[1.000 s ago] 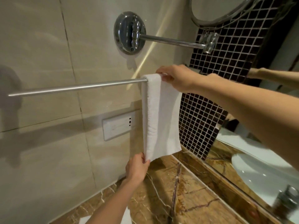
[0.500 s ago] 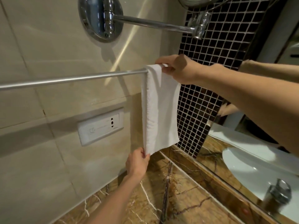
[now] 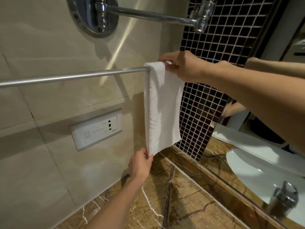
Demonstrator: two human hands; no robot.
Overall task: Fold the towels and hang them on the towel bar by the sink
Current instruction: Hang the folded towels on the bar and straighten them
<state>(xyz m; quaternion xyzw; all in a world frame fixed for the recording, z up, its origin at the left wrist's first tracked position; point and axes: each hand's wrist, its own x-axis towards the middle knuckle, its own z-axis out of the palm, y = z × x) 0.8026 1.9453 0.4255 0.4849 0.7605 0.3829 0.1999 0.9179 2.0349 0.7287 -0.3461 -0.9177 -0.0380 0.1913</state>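
- Countertop [image 3: 189, 205]: one, brown veined marble; its far edge meets the beige wall tiles.
- Left hand [image 3: 140, 165]: above the countertop's far edge, thumb and fingers pinched together on the towel's lower left corner.
- Towel [image 3: 163, 104]: one, white, folded into a narrow strip. It is draped over the right end of the towel bar and hangs straight down, apart from the countertop.
- Right hand [image 3: 184, 66]: fingers curled over the towel's top fold at the bar's end.
- Towel bar [image 3: 74, 76]: one, metal, horizontal along the wall.
- Socket plate [image 3: 97, 128]: one, white, below the bar, left of the towel.
- Wall mount [image 3: 94, 15]: one, round chrome, above the bar, carrying one arm.
- Basin [image 3: 247, 167]: one, white, at the right edge.
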